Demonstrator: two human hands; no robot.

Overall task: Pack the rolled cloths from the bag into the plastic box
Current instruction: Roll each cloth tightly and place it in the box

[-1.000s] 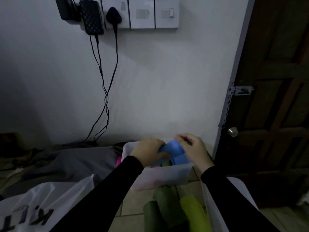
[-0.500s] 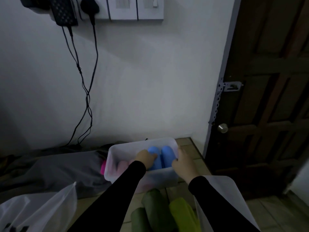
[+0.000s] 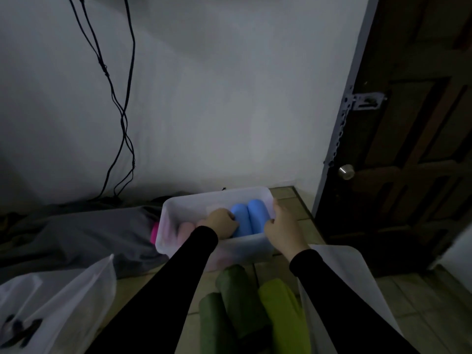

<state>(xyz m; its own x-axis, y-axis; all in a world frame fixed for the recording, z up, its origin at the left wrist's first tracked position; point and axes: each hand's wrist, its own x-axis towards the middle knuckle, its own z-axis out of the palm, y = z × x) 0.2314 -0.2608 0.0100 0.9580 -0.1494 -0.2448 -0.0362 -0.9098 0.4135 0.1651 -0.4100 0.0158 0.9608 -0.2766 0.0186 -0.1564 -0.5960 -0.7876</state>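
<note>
L hand (image 3: 221, 224) presses curled fingers on a blue roll (image 3: 240, 221) in the plastic box (image 3: 245, 249). R hand (image 3: 282, 229) grips the box's edge. Step: tucking blues in. Next, prob grab a green roll (image 3: 237, 284) by the bag (image 3: 339, 272).

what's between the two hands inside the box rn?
Head view: two blue rolled cloths lie side by side in the translucent plastic box, between the left hand and right hand.
</note>
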